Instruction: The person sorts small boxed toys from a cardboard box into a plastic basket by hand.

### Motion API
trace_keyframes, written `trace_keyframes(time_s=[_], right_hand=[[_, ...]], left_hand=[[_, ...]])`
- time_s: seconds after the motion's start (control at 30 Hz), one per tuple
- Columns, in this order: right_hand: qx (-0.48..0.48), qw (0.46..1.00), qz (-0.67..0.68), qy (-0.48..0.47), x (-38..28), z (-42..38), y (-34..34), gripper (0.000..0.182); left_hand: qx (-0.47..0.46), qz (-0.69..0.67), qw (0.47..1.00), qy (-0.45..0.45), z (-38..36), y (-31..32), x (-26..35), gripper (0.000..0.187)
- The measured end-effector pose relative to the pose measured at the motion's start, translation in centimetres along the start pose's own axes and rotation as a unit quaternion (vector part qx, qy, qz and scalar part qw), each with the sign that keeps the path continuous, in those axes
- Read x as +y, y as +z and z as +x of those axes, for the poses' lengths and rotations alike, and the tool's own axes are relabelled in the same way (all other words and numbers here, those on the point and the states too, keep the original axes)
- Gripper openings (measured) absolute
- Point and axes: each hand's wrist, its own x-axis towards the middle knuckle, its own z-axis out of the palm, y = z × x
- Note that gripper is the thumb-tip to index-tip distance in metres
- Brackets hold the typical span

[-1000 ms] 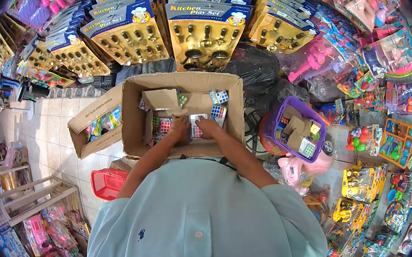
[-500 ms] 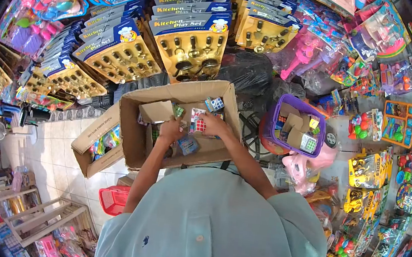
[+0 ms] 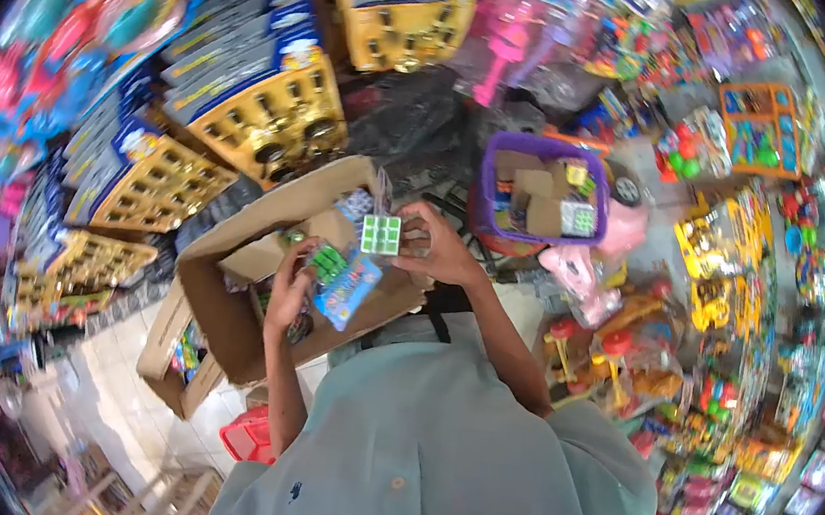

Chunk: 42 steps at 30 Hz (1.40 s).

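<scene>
Carded toy kitchen utensils (image 3: 287, 114) stood in rows beyond a large open cardboard box (image 3: 214, 312) that sat in front of the person, at a slant. A purple basket (image 3: 535, 237), with cubes and pieces of cardboard in it, was to the right of the box, and a smaller open carton (image 3: 163, 337) was close by its left side. A red basket (image 3: 251, 432) showed lower down, near the left forearm

The two hands were apart, both over the box. The left hand (image 3: 291, 280) was clamped on a green-faced puzzle cube (image 3: 328, 265), with a blue printed packet (image 3: 348, 293) right against it; whether the fingers also gripped the packet could not be told. The right hand (image 3: 439, 248) gripped a white-framed puzzle cube (image 3: 381, 235) by its right side, between thumb and fingers, its green squares facing up toward the person, near the box's far right corner
</scene>
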Motion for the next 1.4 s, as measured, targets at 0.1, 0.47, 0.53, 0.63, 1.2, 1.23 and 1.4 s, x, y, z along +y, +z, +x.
trace_keyframes(time_s=[0.1,0.47,0.53,0.63,1.2,1.23,1.4], right_hand=[[0.049,0.998,0.036,-0.003,-0.7,-2.0,-2.9,0.059],[0.160,0.976,0.149,-0.024,3.4,-8.0,-17.7,0.039],[0.213,0.958,0.184,0.046,4.9,-9.8,-20.4,0.039],[0.302,0.917,0.230,0.123,9.2,-11.6,-24.5,0.047],[0.393,0.809,0.275,0.340,25.8,-14.7,-39.0,0.037],[0.389,0.811,0.275,0.341,26.2,-14.5,-39.1,0.037],[0.491,0.829,-0.206,0.171,24.1,-13.6,-39.4,0.045]], left_hand=[[0.018,0.029,0.999,-0.015,1.9,3.1,2.7,0.041],[-0.036,-0.070,0.996,-0.053,10.3,19.3,3.3,0.043],[-0.045,-0.098,0.990,-0.088,11.0,23.4,4.2,0.044],[-0.055,-0.114,0.985,-0.120,13.2,27.5,1.8,0.046],[-0.085,-0.193,0.931,-0.299,18.6,37.2,-8.7,0.061],[-0.080,-0.194,0.931,-0.299,18.8,37.1,-8.9,0.061],[-0.055,-0.199,0.925,-0.318,19.6,37.8,-8.8,0.056]])
